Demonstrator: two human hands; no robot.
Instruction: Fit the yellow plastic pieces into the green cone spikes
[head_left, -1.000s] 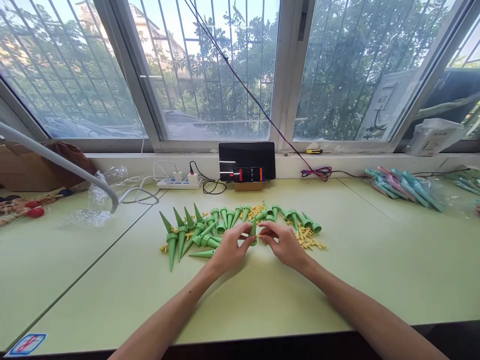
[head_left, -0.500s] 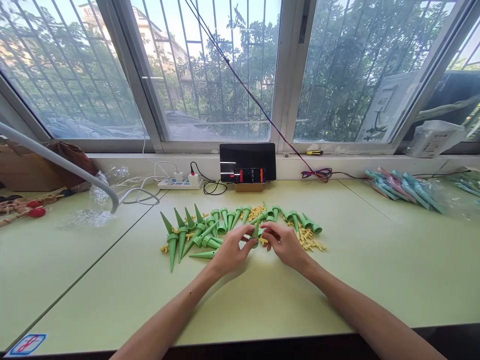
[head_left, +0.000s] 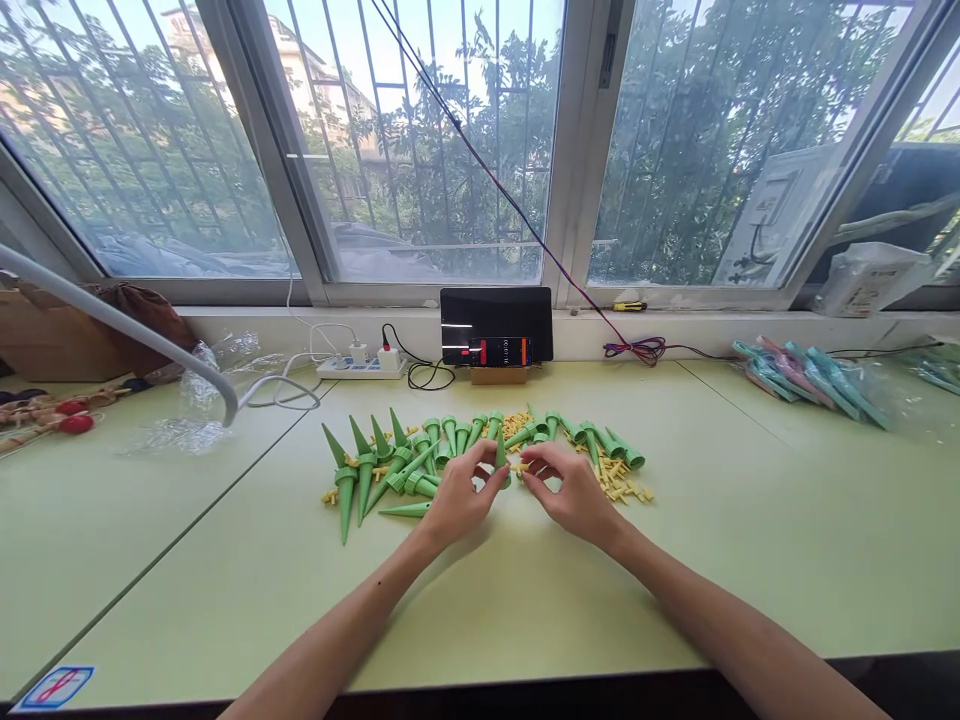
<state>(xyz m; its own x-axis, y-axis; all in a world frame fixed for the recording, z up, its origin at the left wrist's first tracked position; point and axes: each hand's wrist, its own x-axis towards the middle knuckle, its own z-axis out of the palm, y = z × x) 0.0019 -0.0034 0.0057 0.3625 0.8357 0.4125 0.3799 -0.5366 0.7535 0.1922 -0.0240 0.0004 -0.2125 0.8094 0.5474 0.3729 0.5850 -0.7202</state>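
Observation:
Between the thumb and fingers of my left hand is a green plastic spike, held with its tip up. My right hand pinches a small yellow plastic valve just right of the spike; whether the two touch I cannot tell. Several green spikes lie or stand to the left of my hands, some fitted with yellow pieces. More green spikes lie behind and to the right. Loose yellow valves are heaped beside my right hand, with another pile behind my hands.
A phone leans against a dark tablet at the table's back. Left of it are a power strip and white cables. Bagged blue and pink items lie at the back right. A white curved tube crosses the left side.
My left hand has brought the green spike slightly left and more upright. The yellow valve in my right hand has risen and now points toward the spike.

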